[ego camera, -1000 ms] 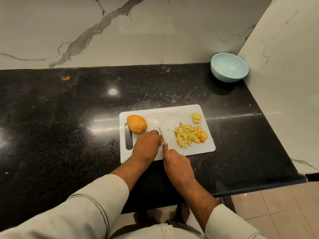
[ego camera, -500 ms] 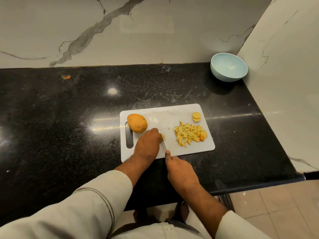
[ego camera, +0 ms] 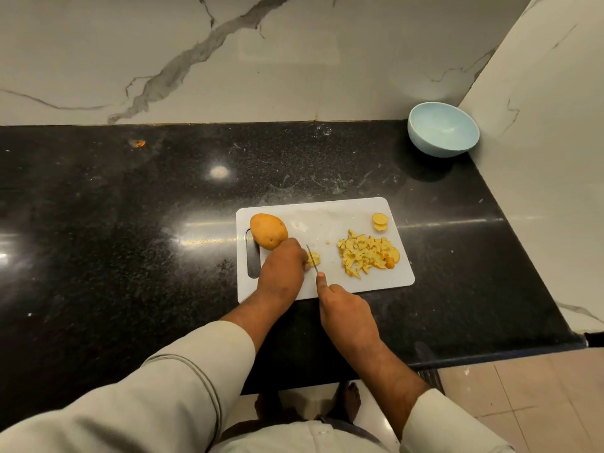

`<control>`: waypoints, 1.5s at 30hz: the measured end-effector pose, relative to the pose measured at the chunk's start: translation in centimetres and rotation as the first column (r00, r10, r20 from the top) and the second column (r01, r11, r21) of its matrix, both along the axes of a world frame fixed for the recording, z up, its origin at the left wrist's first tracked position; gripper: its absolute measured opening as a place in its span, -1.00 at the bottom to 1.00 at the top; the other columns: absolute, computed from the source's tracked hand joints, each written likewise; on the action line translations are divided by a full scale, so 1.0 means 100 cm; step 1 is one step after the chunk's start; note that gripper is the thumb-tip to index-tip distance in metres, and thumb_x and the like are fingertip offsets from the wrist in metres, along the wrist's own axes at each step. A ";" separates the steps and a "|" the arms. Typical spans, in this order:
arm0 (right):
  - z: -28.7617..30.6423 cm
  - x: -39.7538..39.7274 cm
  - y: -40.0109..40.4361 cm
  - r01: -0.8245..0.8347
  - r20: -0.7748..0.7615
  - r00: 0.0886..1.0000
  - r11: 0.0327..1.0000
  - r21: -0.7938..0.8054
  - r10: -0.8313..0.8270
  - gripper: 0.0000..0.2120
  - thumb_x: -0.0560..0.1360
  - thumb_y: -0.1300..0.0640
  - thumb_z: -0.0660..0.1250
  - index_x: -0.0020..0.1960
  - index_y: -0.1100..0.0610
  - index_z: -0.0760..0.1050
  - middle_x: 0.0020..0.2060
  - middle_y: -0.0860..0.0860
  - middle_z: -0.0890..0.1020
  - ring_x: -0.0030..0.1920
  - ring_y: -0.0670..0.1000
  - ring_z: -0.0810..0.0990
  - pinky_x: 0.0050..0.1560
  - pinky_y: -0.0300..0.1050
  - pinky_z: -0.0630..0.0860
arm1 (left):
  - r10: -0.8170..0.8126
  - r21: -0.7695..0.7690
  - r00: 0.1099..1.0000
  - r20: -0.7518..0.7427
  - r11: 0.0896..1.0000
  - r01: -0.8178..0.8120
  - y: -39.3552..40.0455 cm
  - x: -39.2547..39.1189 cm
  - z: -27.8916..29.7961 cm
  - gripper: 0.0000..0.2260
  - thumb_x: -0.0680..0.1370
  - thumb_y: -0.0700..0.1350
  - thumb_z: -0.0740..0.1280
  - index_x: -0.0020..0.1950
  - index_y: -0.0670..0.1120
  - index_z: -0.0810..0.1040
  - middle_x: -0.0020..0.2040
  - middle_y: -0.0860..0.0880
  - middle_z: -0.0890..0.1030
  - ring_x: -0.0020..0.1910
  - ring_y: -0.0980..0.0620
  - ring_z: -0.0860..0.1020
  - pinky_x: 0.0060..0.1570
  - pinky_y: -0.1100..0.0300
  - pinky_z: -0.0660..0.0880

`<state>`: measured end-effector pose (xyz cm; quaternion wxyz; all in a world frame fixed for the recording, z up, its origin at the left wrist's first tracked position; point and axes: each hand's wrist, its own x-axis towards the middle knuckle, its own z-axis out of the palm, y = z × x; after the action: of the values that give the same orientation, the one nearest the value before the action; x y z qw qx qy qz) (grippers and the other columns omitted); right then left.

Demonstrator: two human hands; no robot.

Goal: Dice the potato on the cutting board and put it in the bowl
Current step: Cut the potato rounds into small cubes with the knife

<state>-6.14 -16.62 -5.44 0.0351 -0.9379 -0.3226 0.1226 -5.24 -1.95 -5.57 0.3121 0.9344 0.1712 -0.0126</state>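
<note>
Small yellow potato piece [ego camera: 314,258]: more exposed than 0.5 s ago, beside left hand [ego camera: 282,273] fingertips.
Thin steel knife blade [ego camera: 312,258]: tip again visible across it.
Right hand [ego camera: 343,317]: drawn slightly nearer the person.

The cutting board [ego camera: 327,220] lies on the counter [ego camera: 130,223], near its front edge; the whole potato [ego camera: 268,231] sits at the board's left end, just behind the left hand [ego camera: 282,273]; the diced heap [ego camera: 367,253] lies toward the right, two slices [ego camera: 380,221] behind it; the knife [ego camera: 312,259] stands between the left hand and a small piece [ego camera: 315,258], apparently touching it; the right hand [ego camera: 346,317] is at the board's front edge; the bowl [ego camera: 443,129] sits well apart in the far right corner.
</note>
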 end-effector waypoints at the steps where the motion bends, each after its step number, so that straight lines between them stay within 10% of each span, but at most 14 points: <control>1: 0.000 0.001 0.001 -0.005 0.002 1.000 1.000 -0.004 0.005 -0.47 0.63 0.17 0.07 0.56 0.14 0.02 0.04 0.09 0.53 -0.12 0.11 0.59 -0.25 -0.03 0.43 | -0.003 0.019 1.000 -0.016 1.000 0.003 0.000 0.001 0.002 -0.87 0.55 -0.22 0.29 -0.06 -0.20 0.63 -0.06 -0.08 0.51 -0.11 -0.01 0.50 -0.15 0.20 0.39; 17: 0.003 -0.012 -0.010 -0.066 -0.089 0.994 0.995 -0.077 0.059 -0.42 0.60 0.24 0.09 0.56 0.19 -0.04 0.07 0.12 0.53 -0.07 0.10 0.59 -0.16 -0.02 0.50 | -0.009 0.073 0.998 -0.067 0.997 0.014 0.000 0.007 0.006 -0.87 0.56 -0.22 0.29 -0.05 -0.21 0.63 -0.02 -0.14 0.50 -0.09 -0.11 0.52 -0.16 0.10 0.41; 28: 0.009 -0.009 -0.003 0.002 0.018 1.000 1.000 0.002 -0.002 -0.47 0.63 0.16 0.06 0.57 0.11 0.01 0.03 0.05 0.54 -0.13 0.07 0.58 -0.22 -0.06 0.47 | 0.212 -0.171 0.976 -0.050 0.961 -0.217 0.002 -0.004 -0.001 -0.86 0.52 -0.19 0.38 0.05 -0.12 0.67 -0.07 -0.03 0.67 -0.32 0.23 0.44 -0.33 0.42 0.30; 45: 0.005 0.013 0.023 -0.062 -0.041 0.997 0.994 -0.089 0.059 -0.42 0.58 0.28 0.10 0.56 0.22 0.00 0.05 0.15 0.54 -0.04 0.17 0.58 -0.20 -0.01 0.40 | 0.130 -0.126 0.981 -0.145 0.981 -0.149 0.006 0.009 0.019 -0.95 0.47 -0.23 0.42 -0.11 -0.16 0.67 -0.13 -0.11 0.66 -0.15 -0.08 0.61 -0.23 0.22 0.44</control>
<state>-4.87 -14.30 -4.92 -0.0047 -0.9258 -0.3443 0.1561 -4.35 -1.33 -3.62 0.3630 0.8935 0.2561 -0.0660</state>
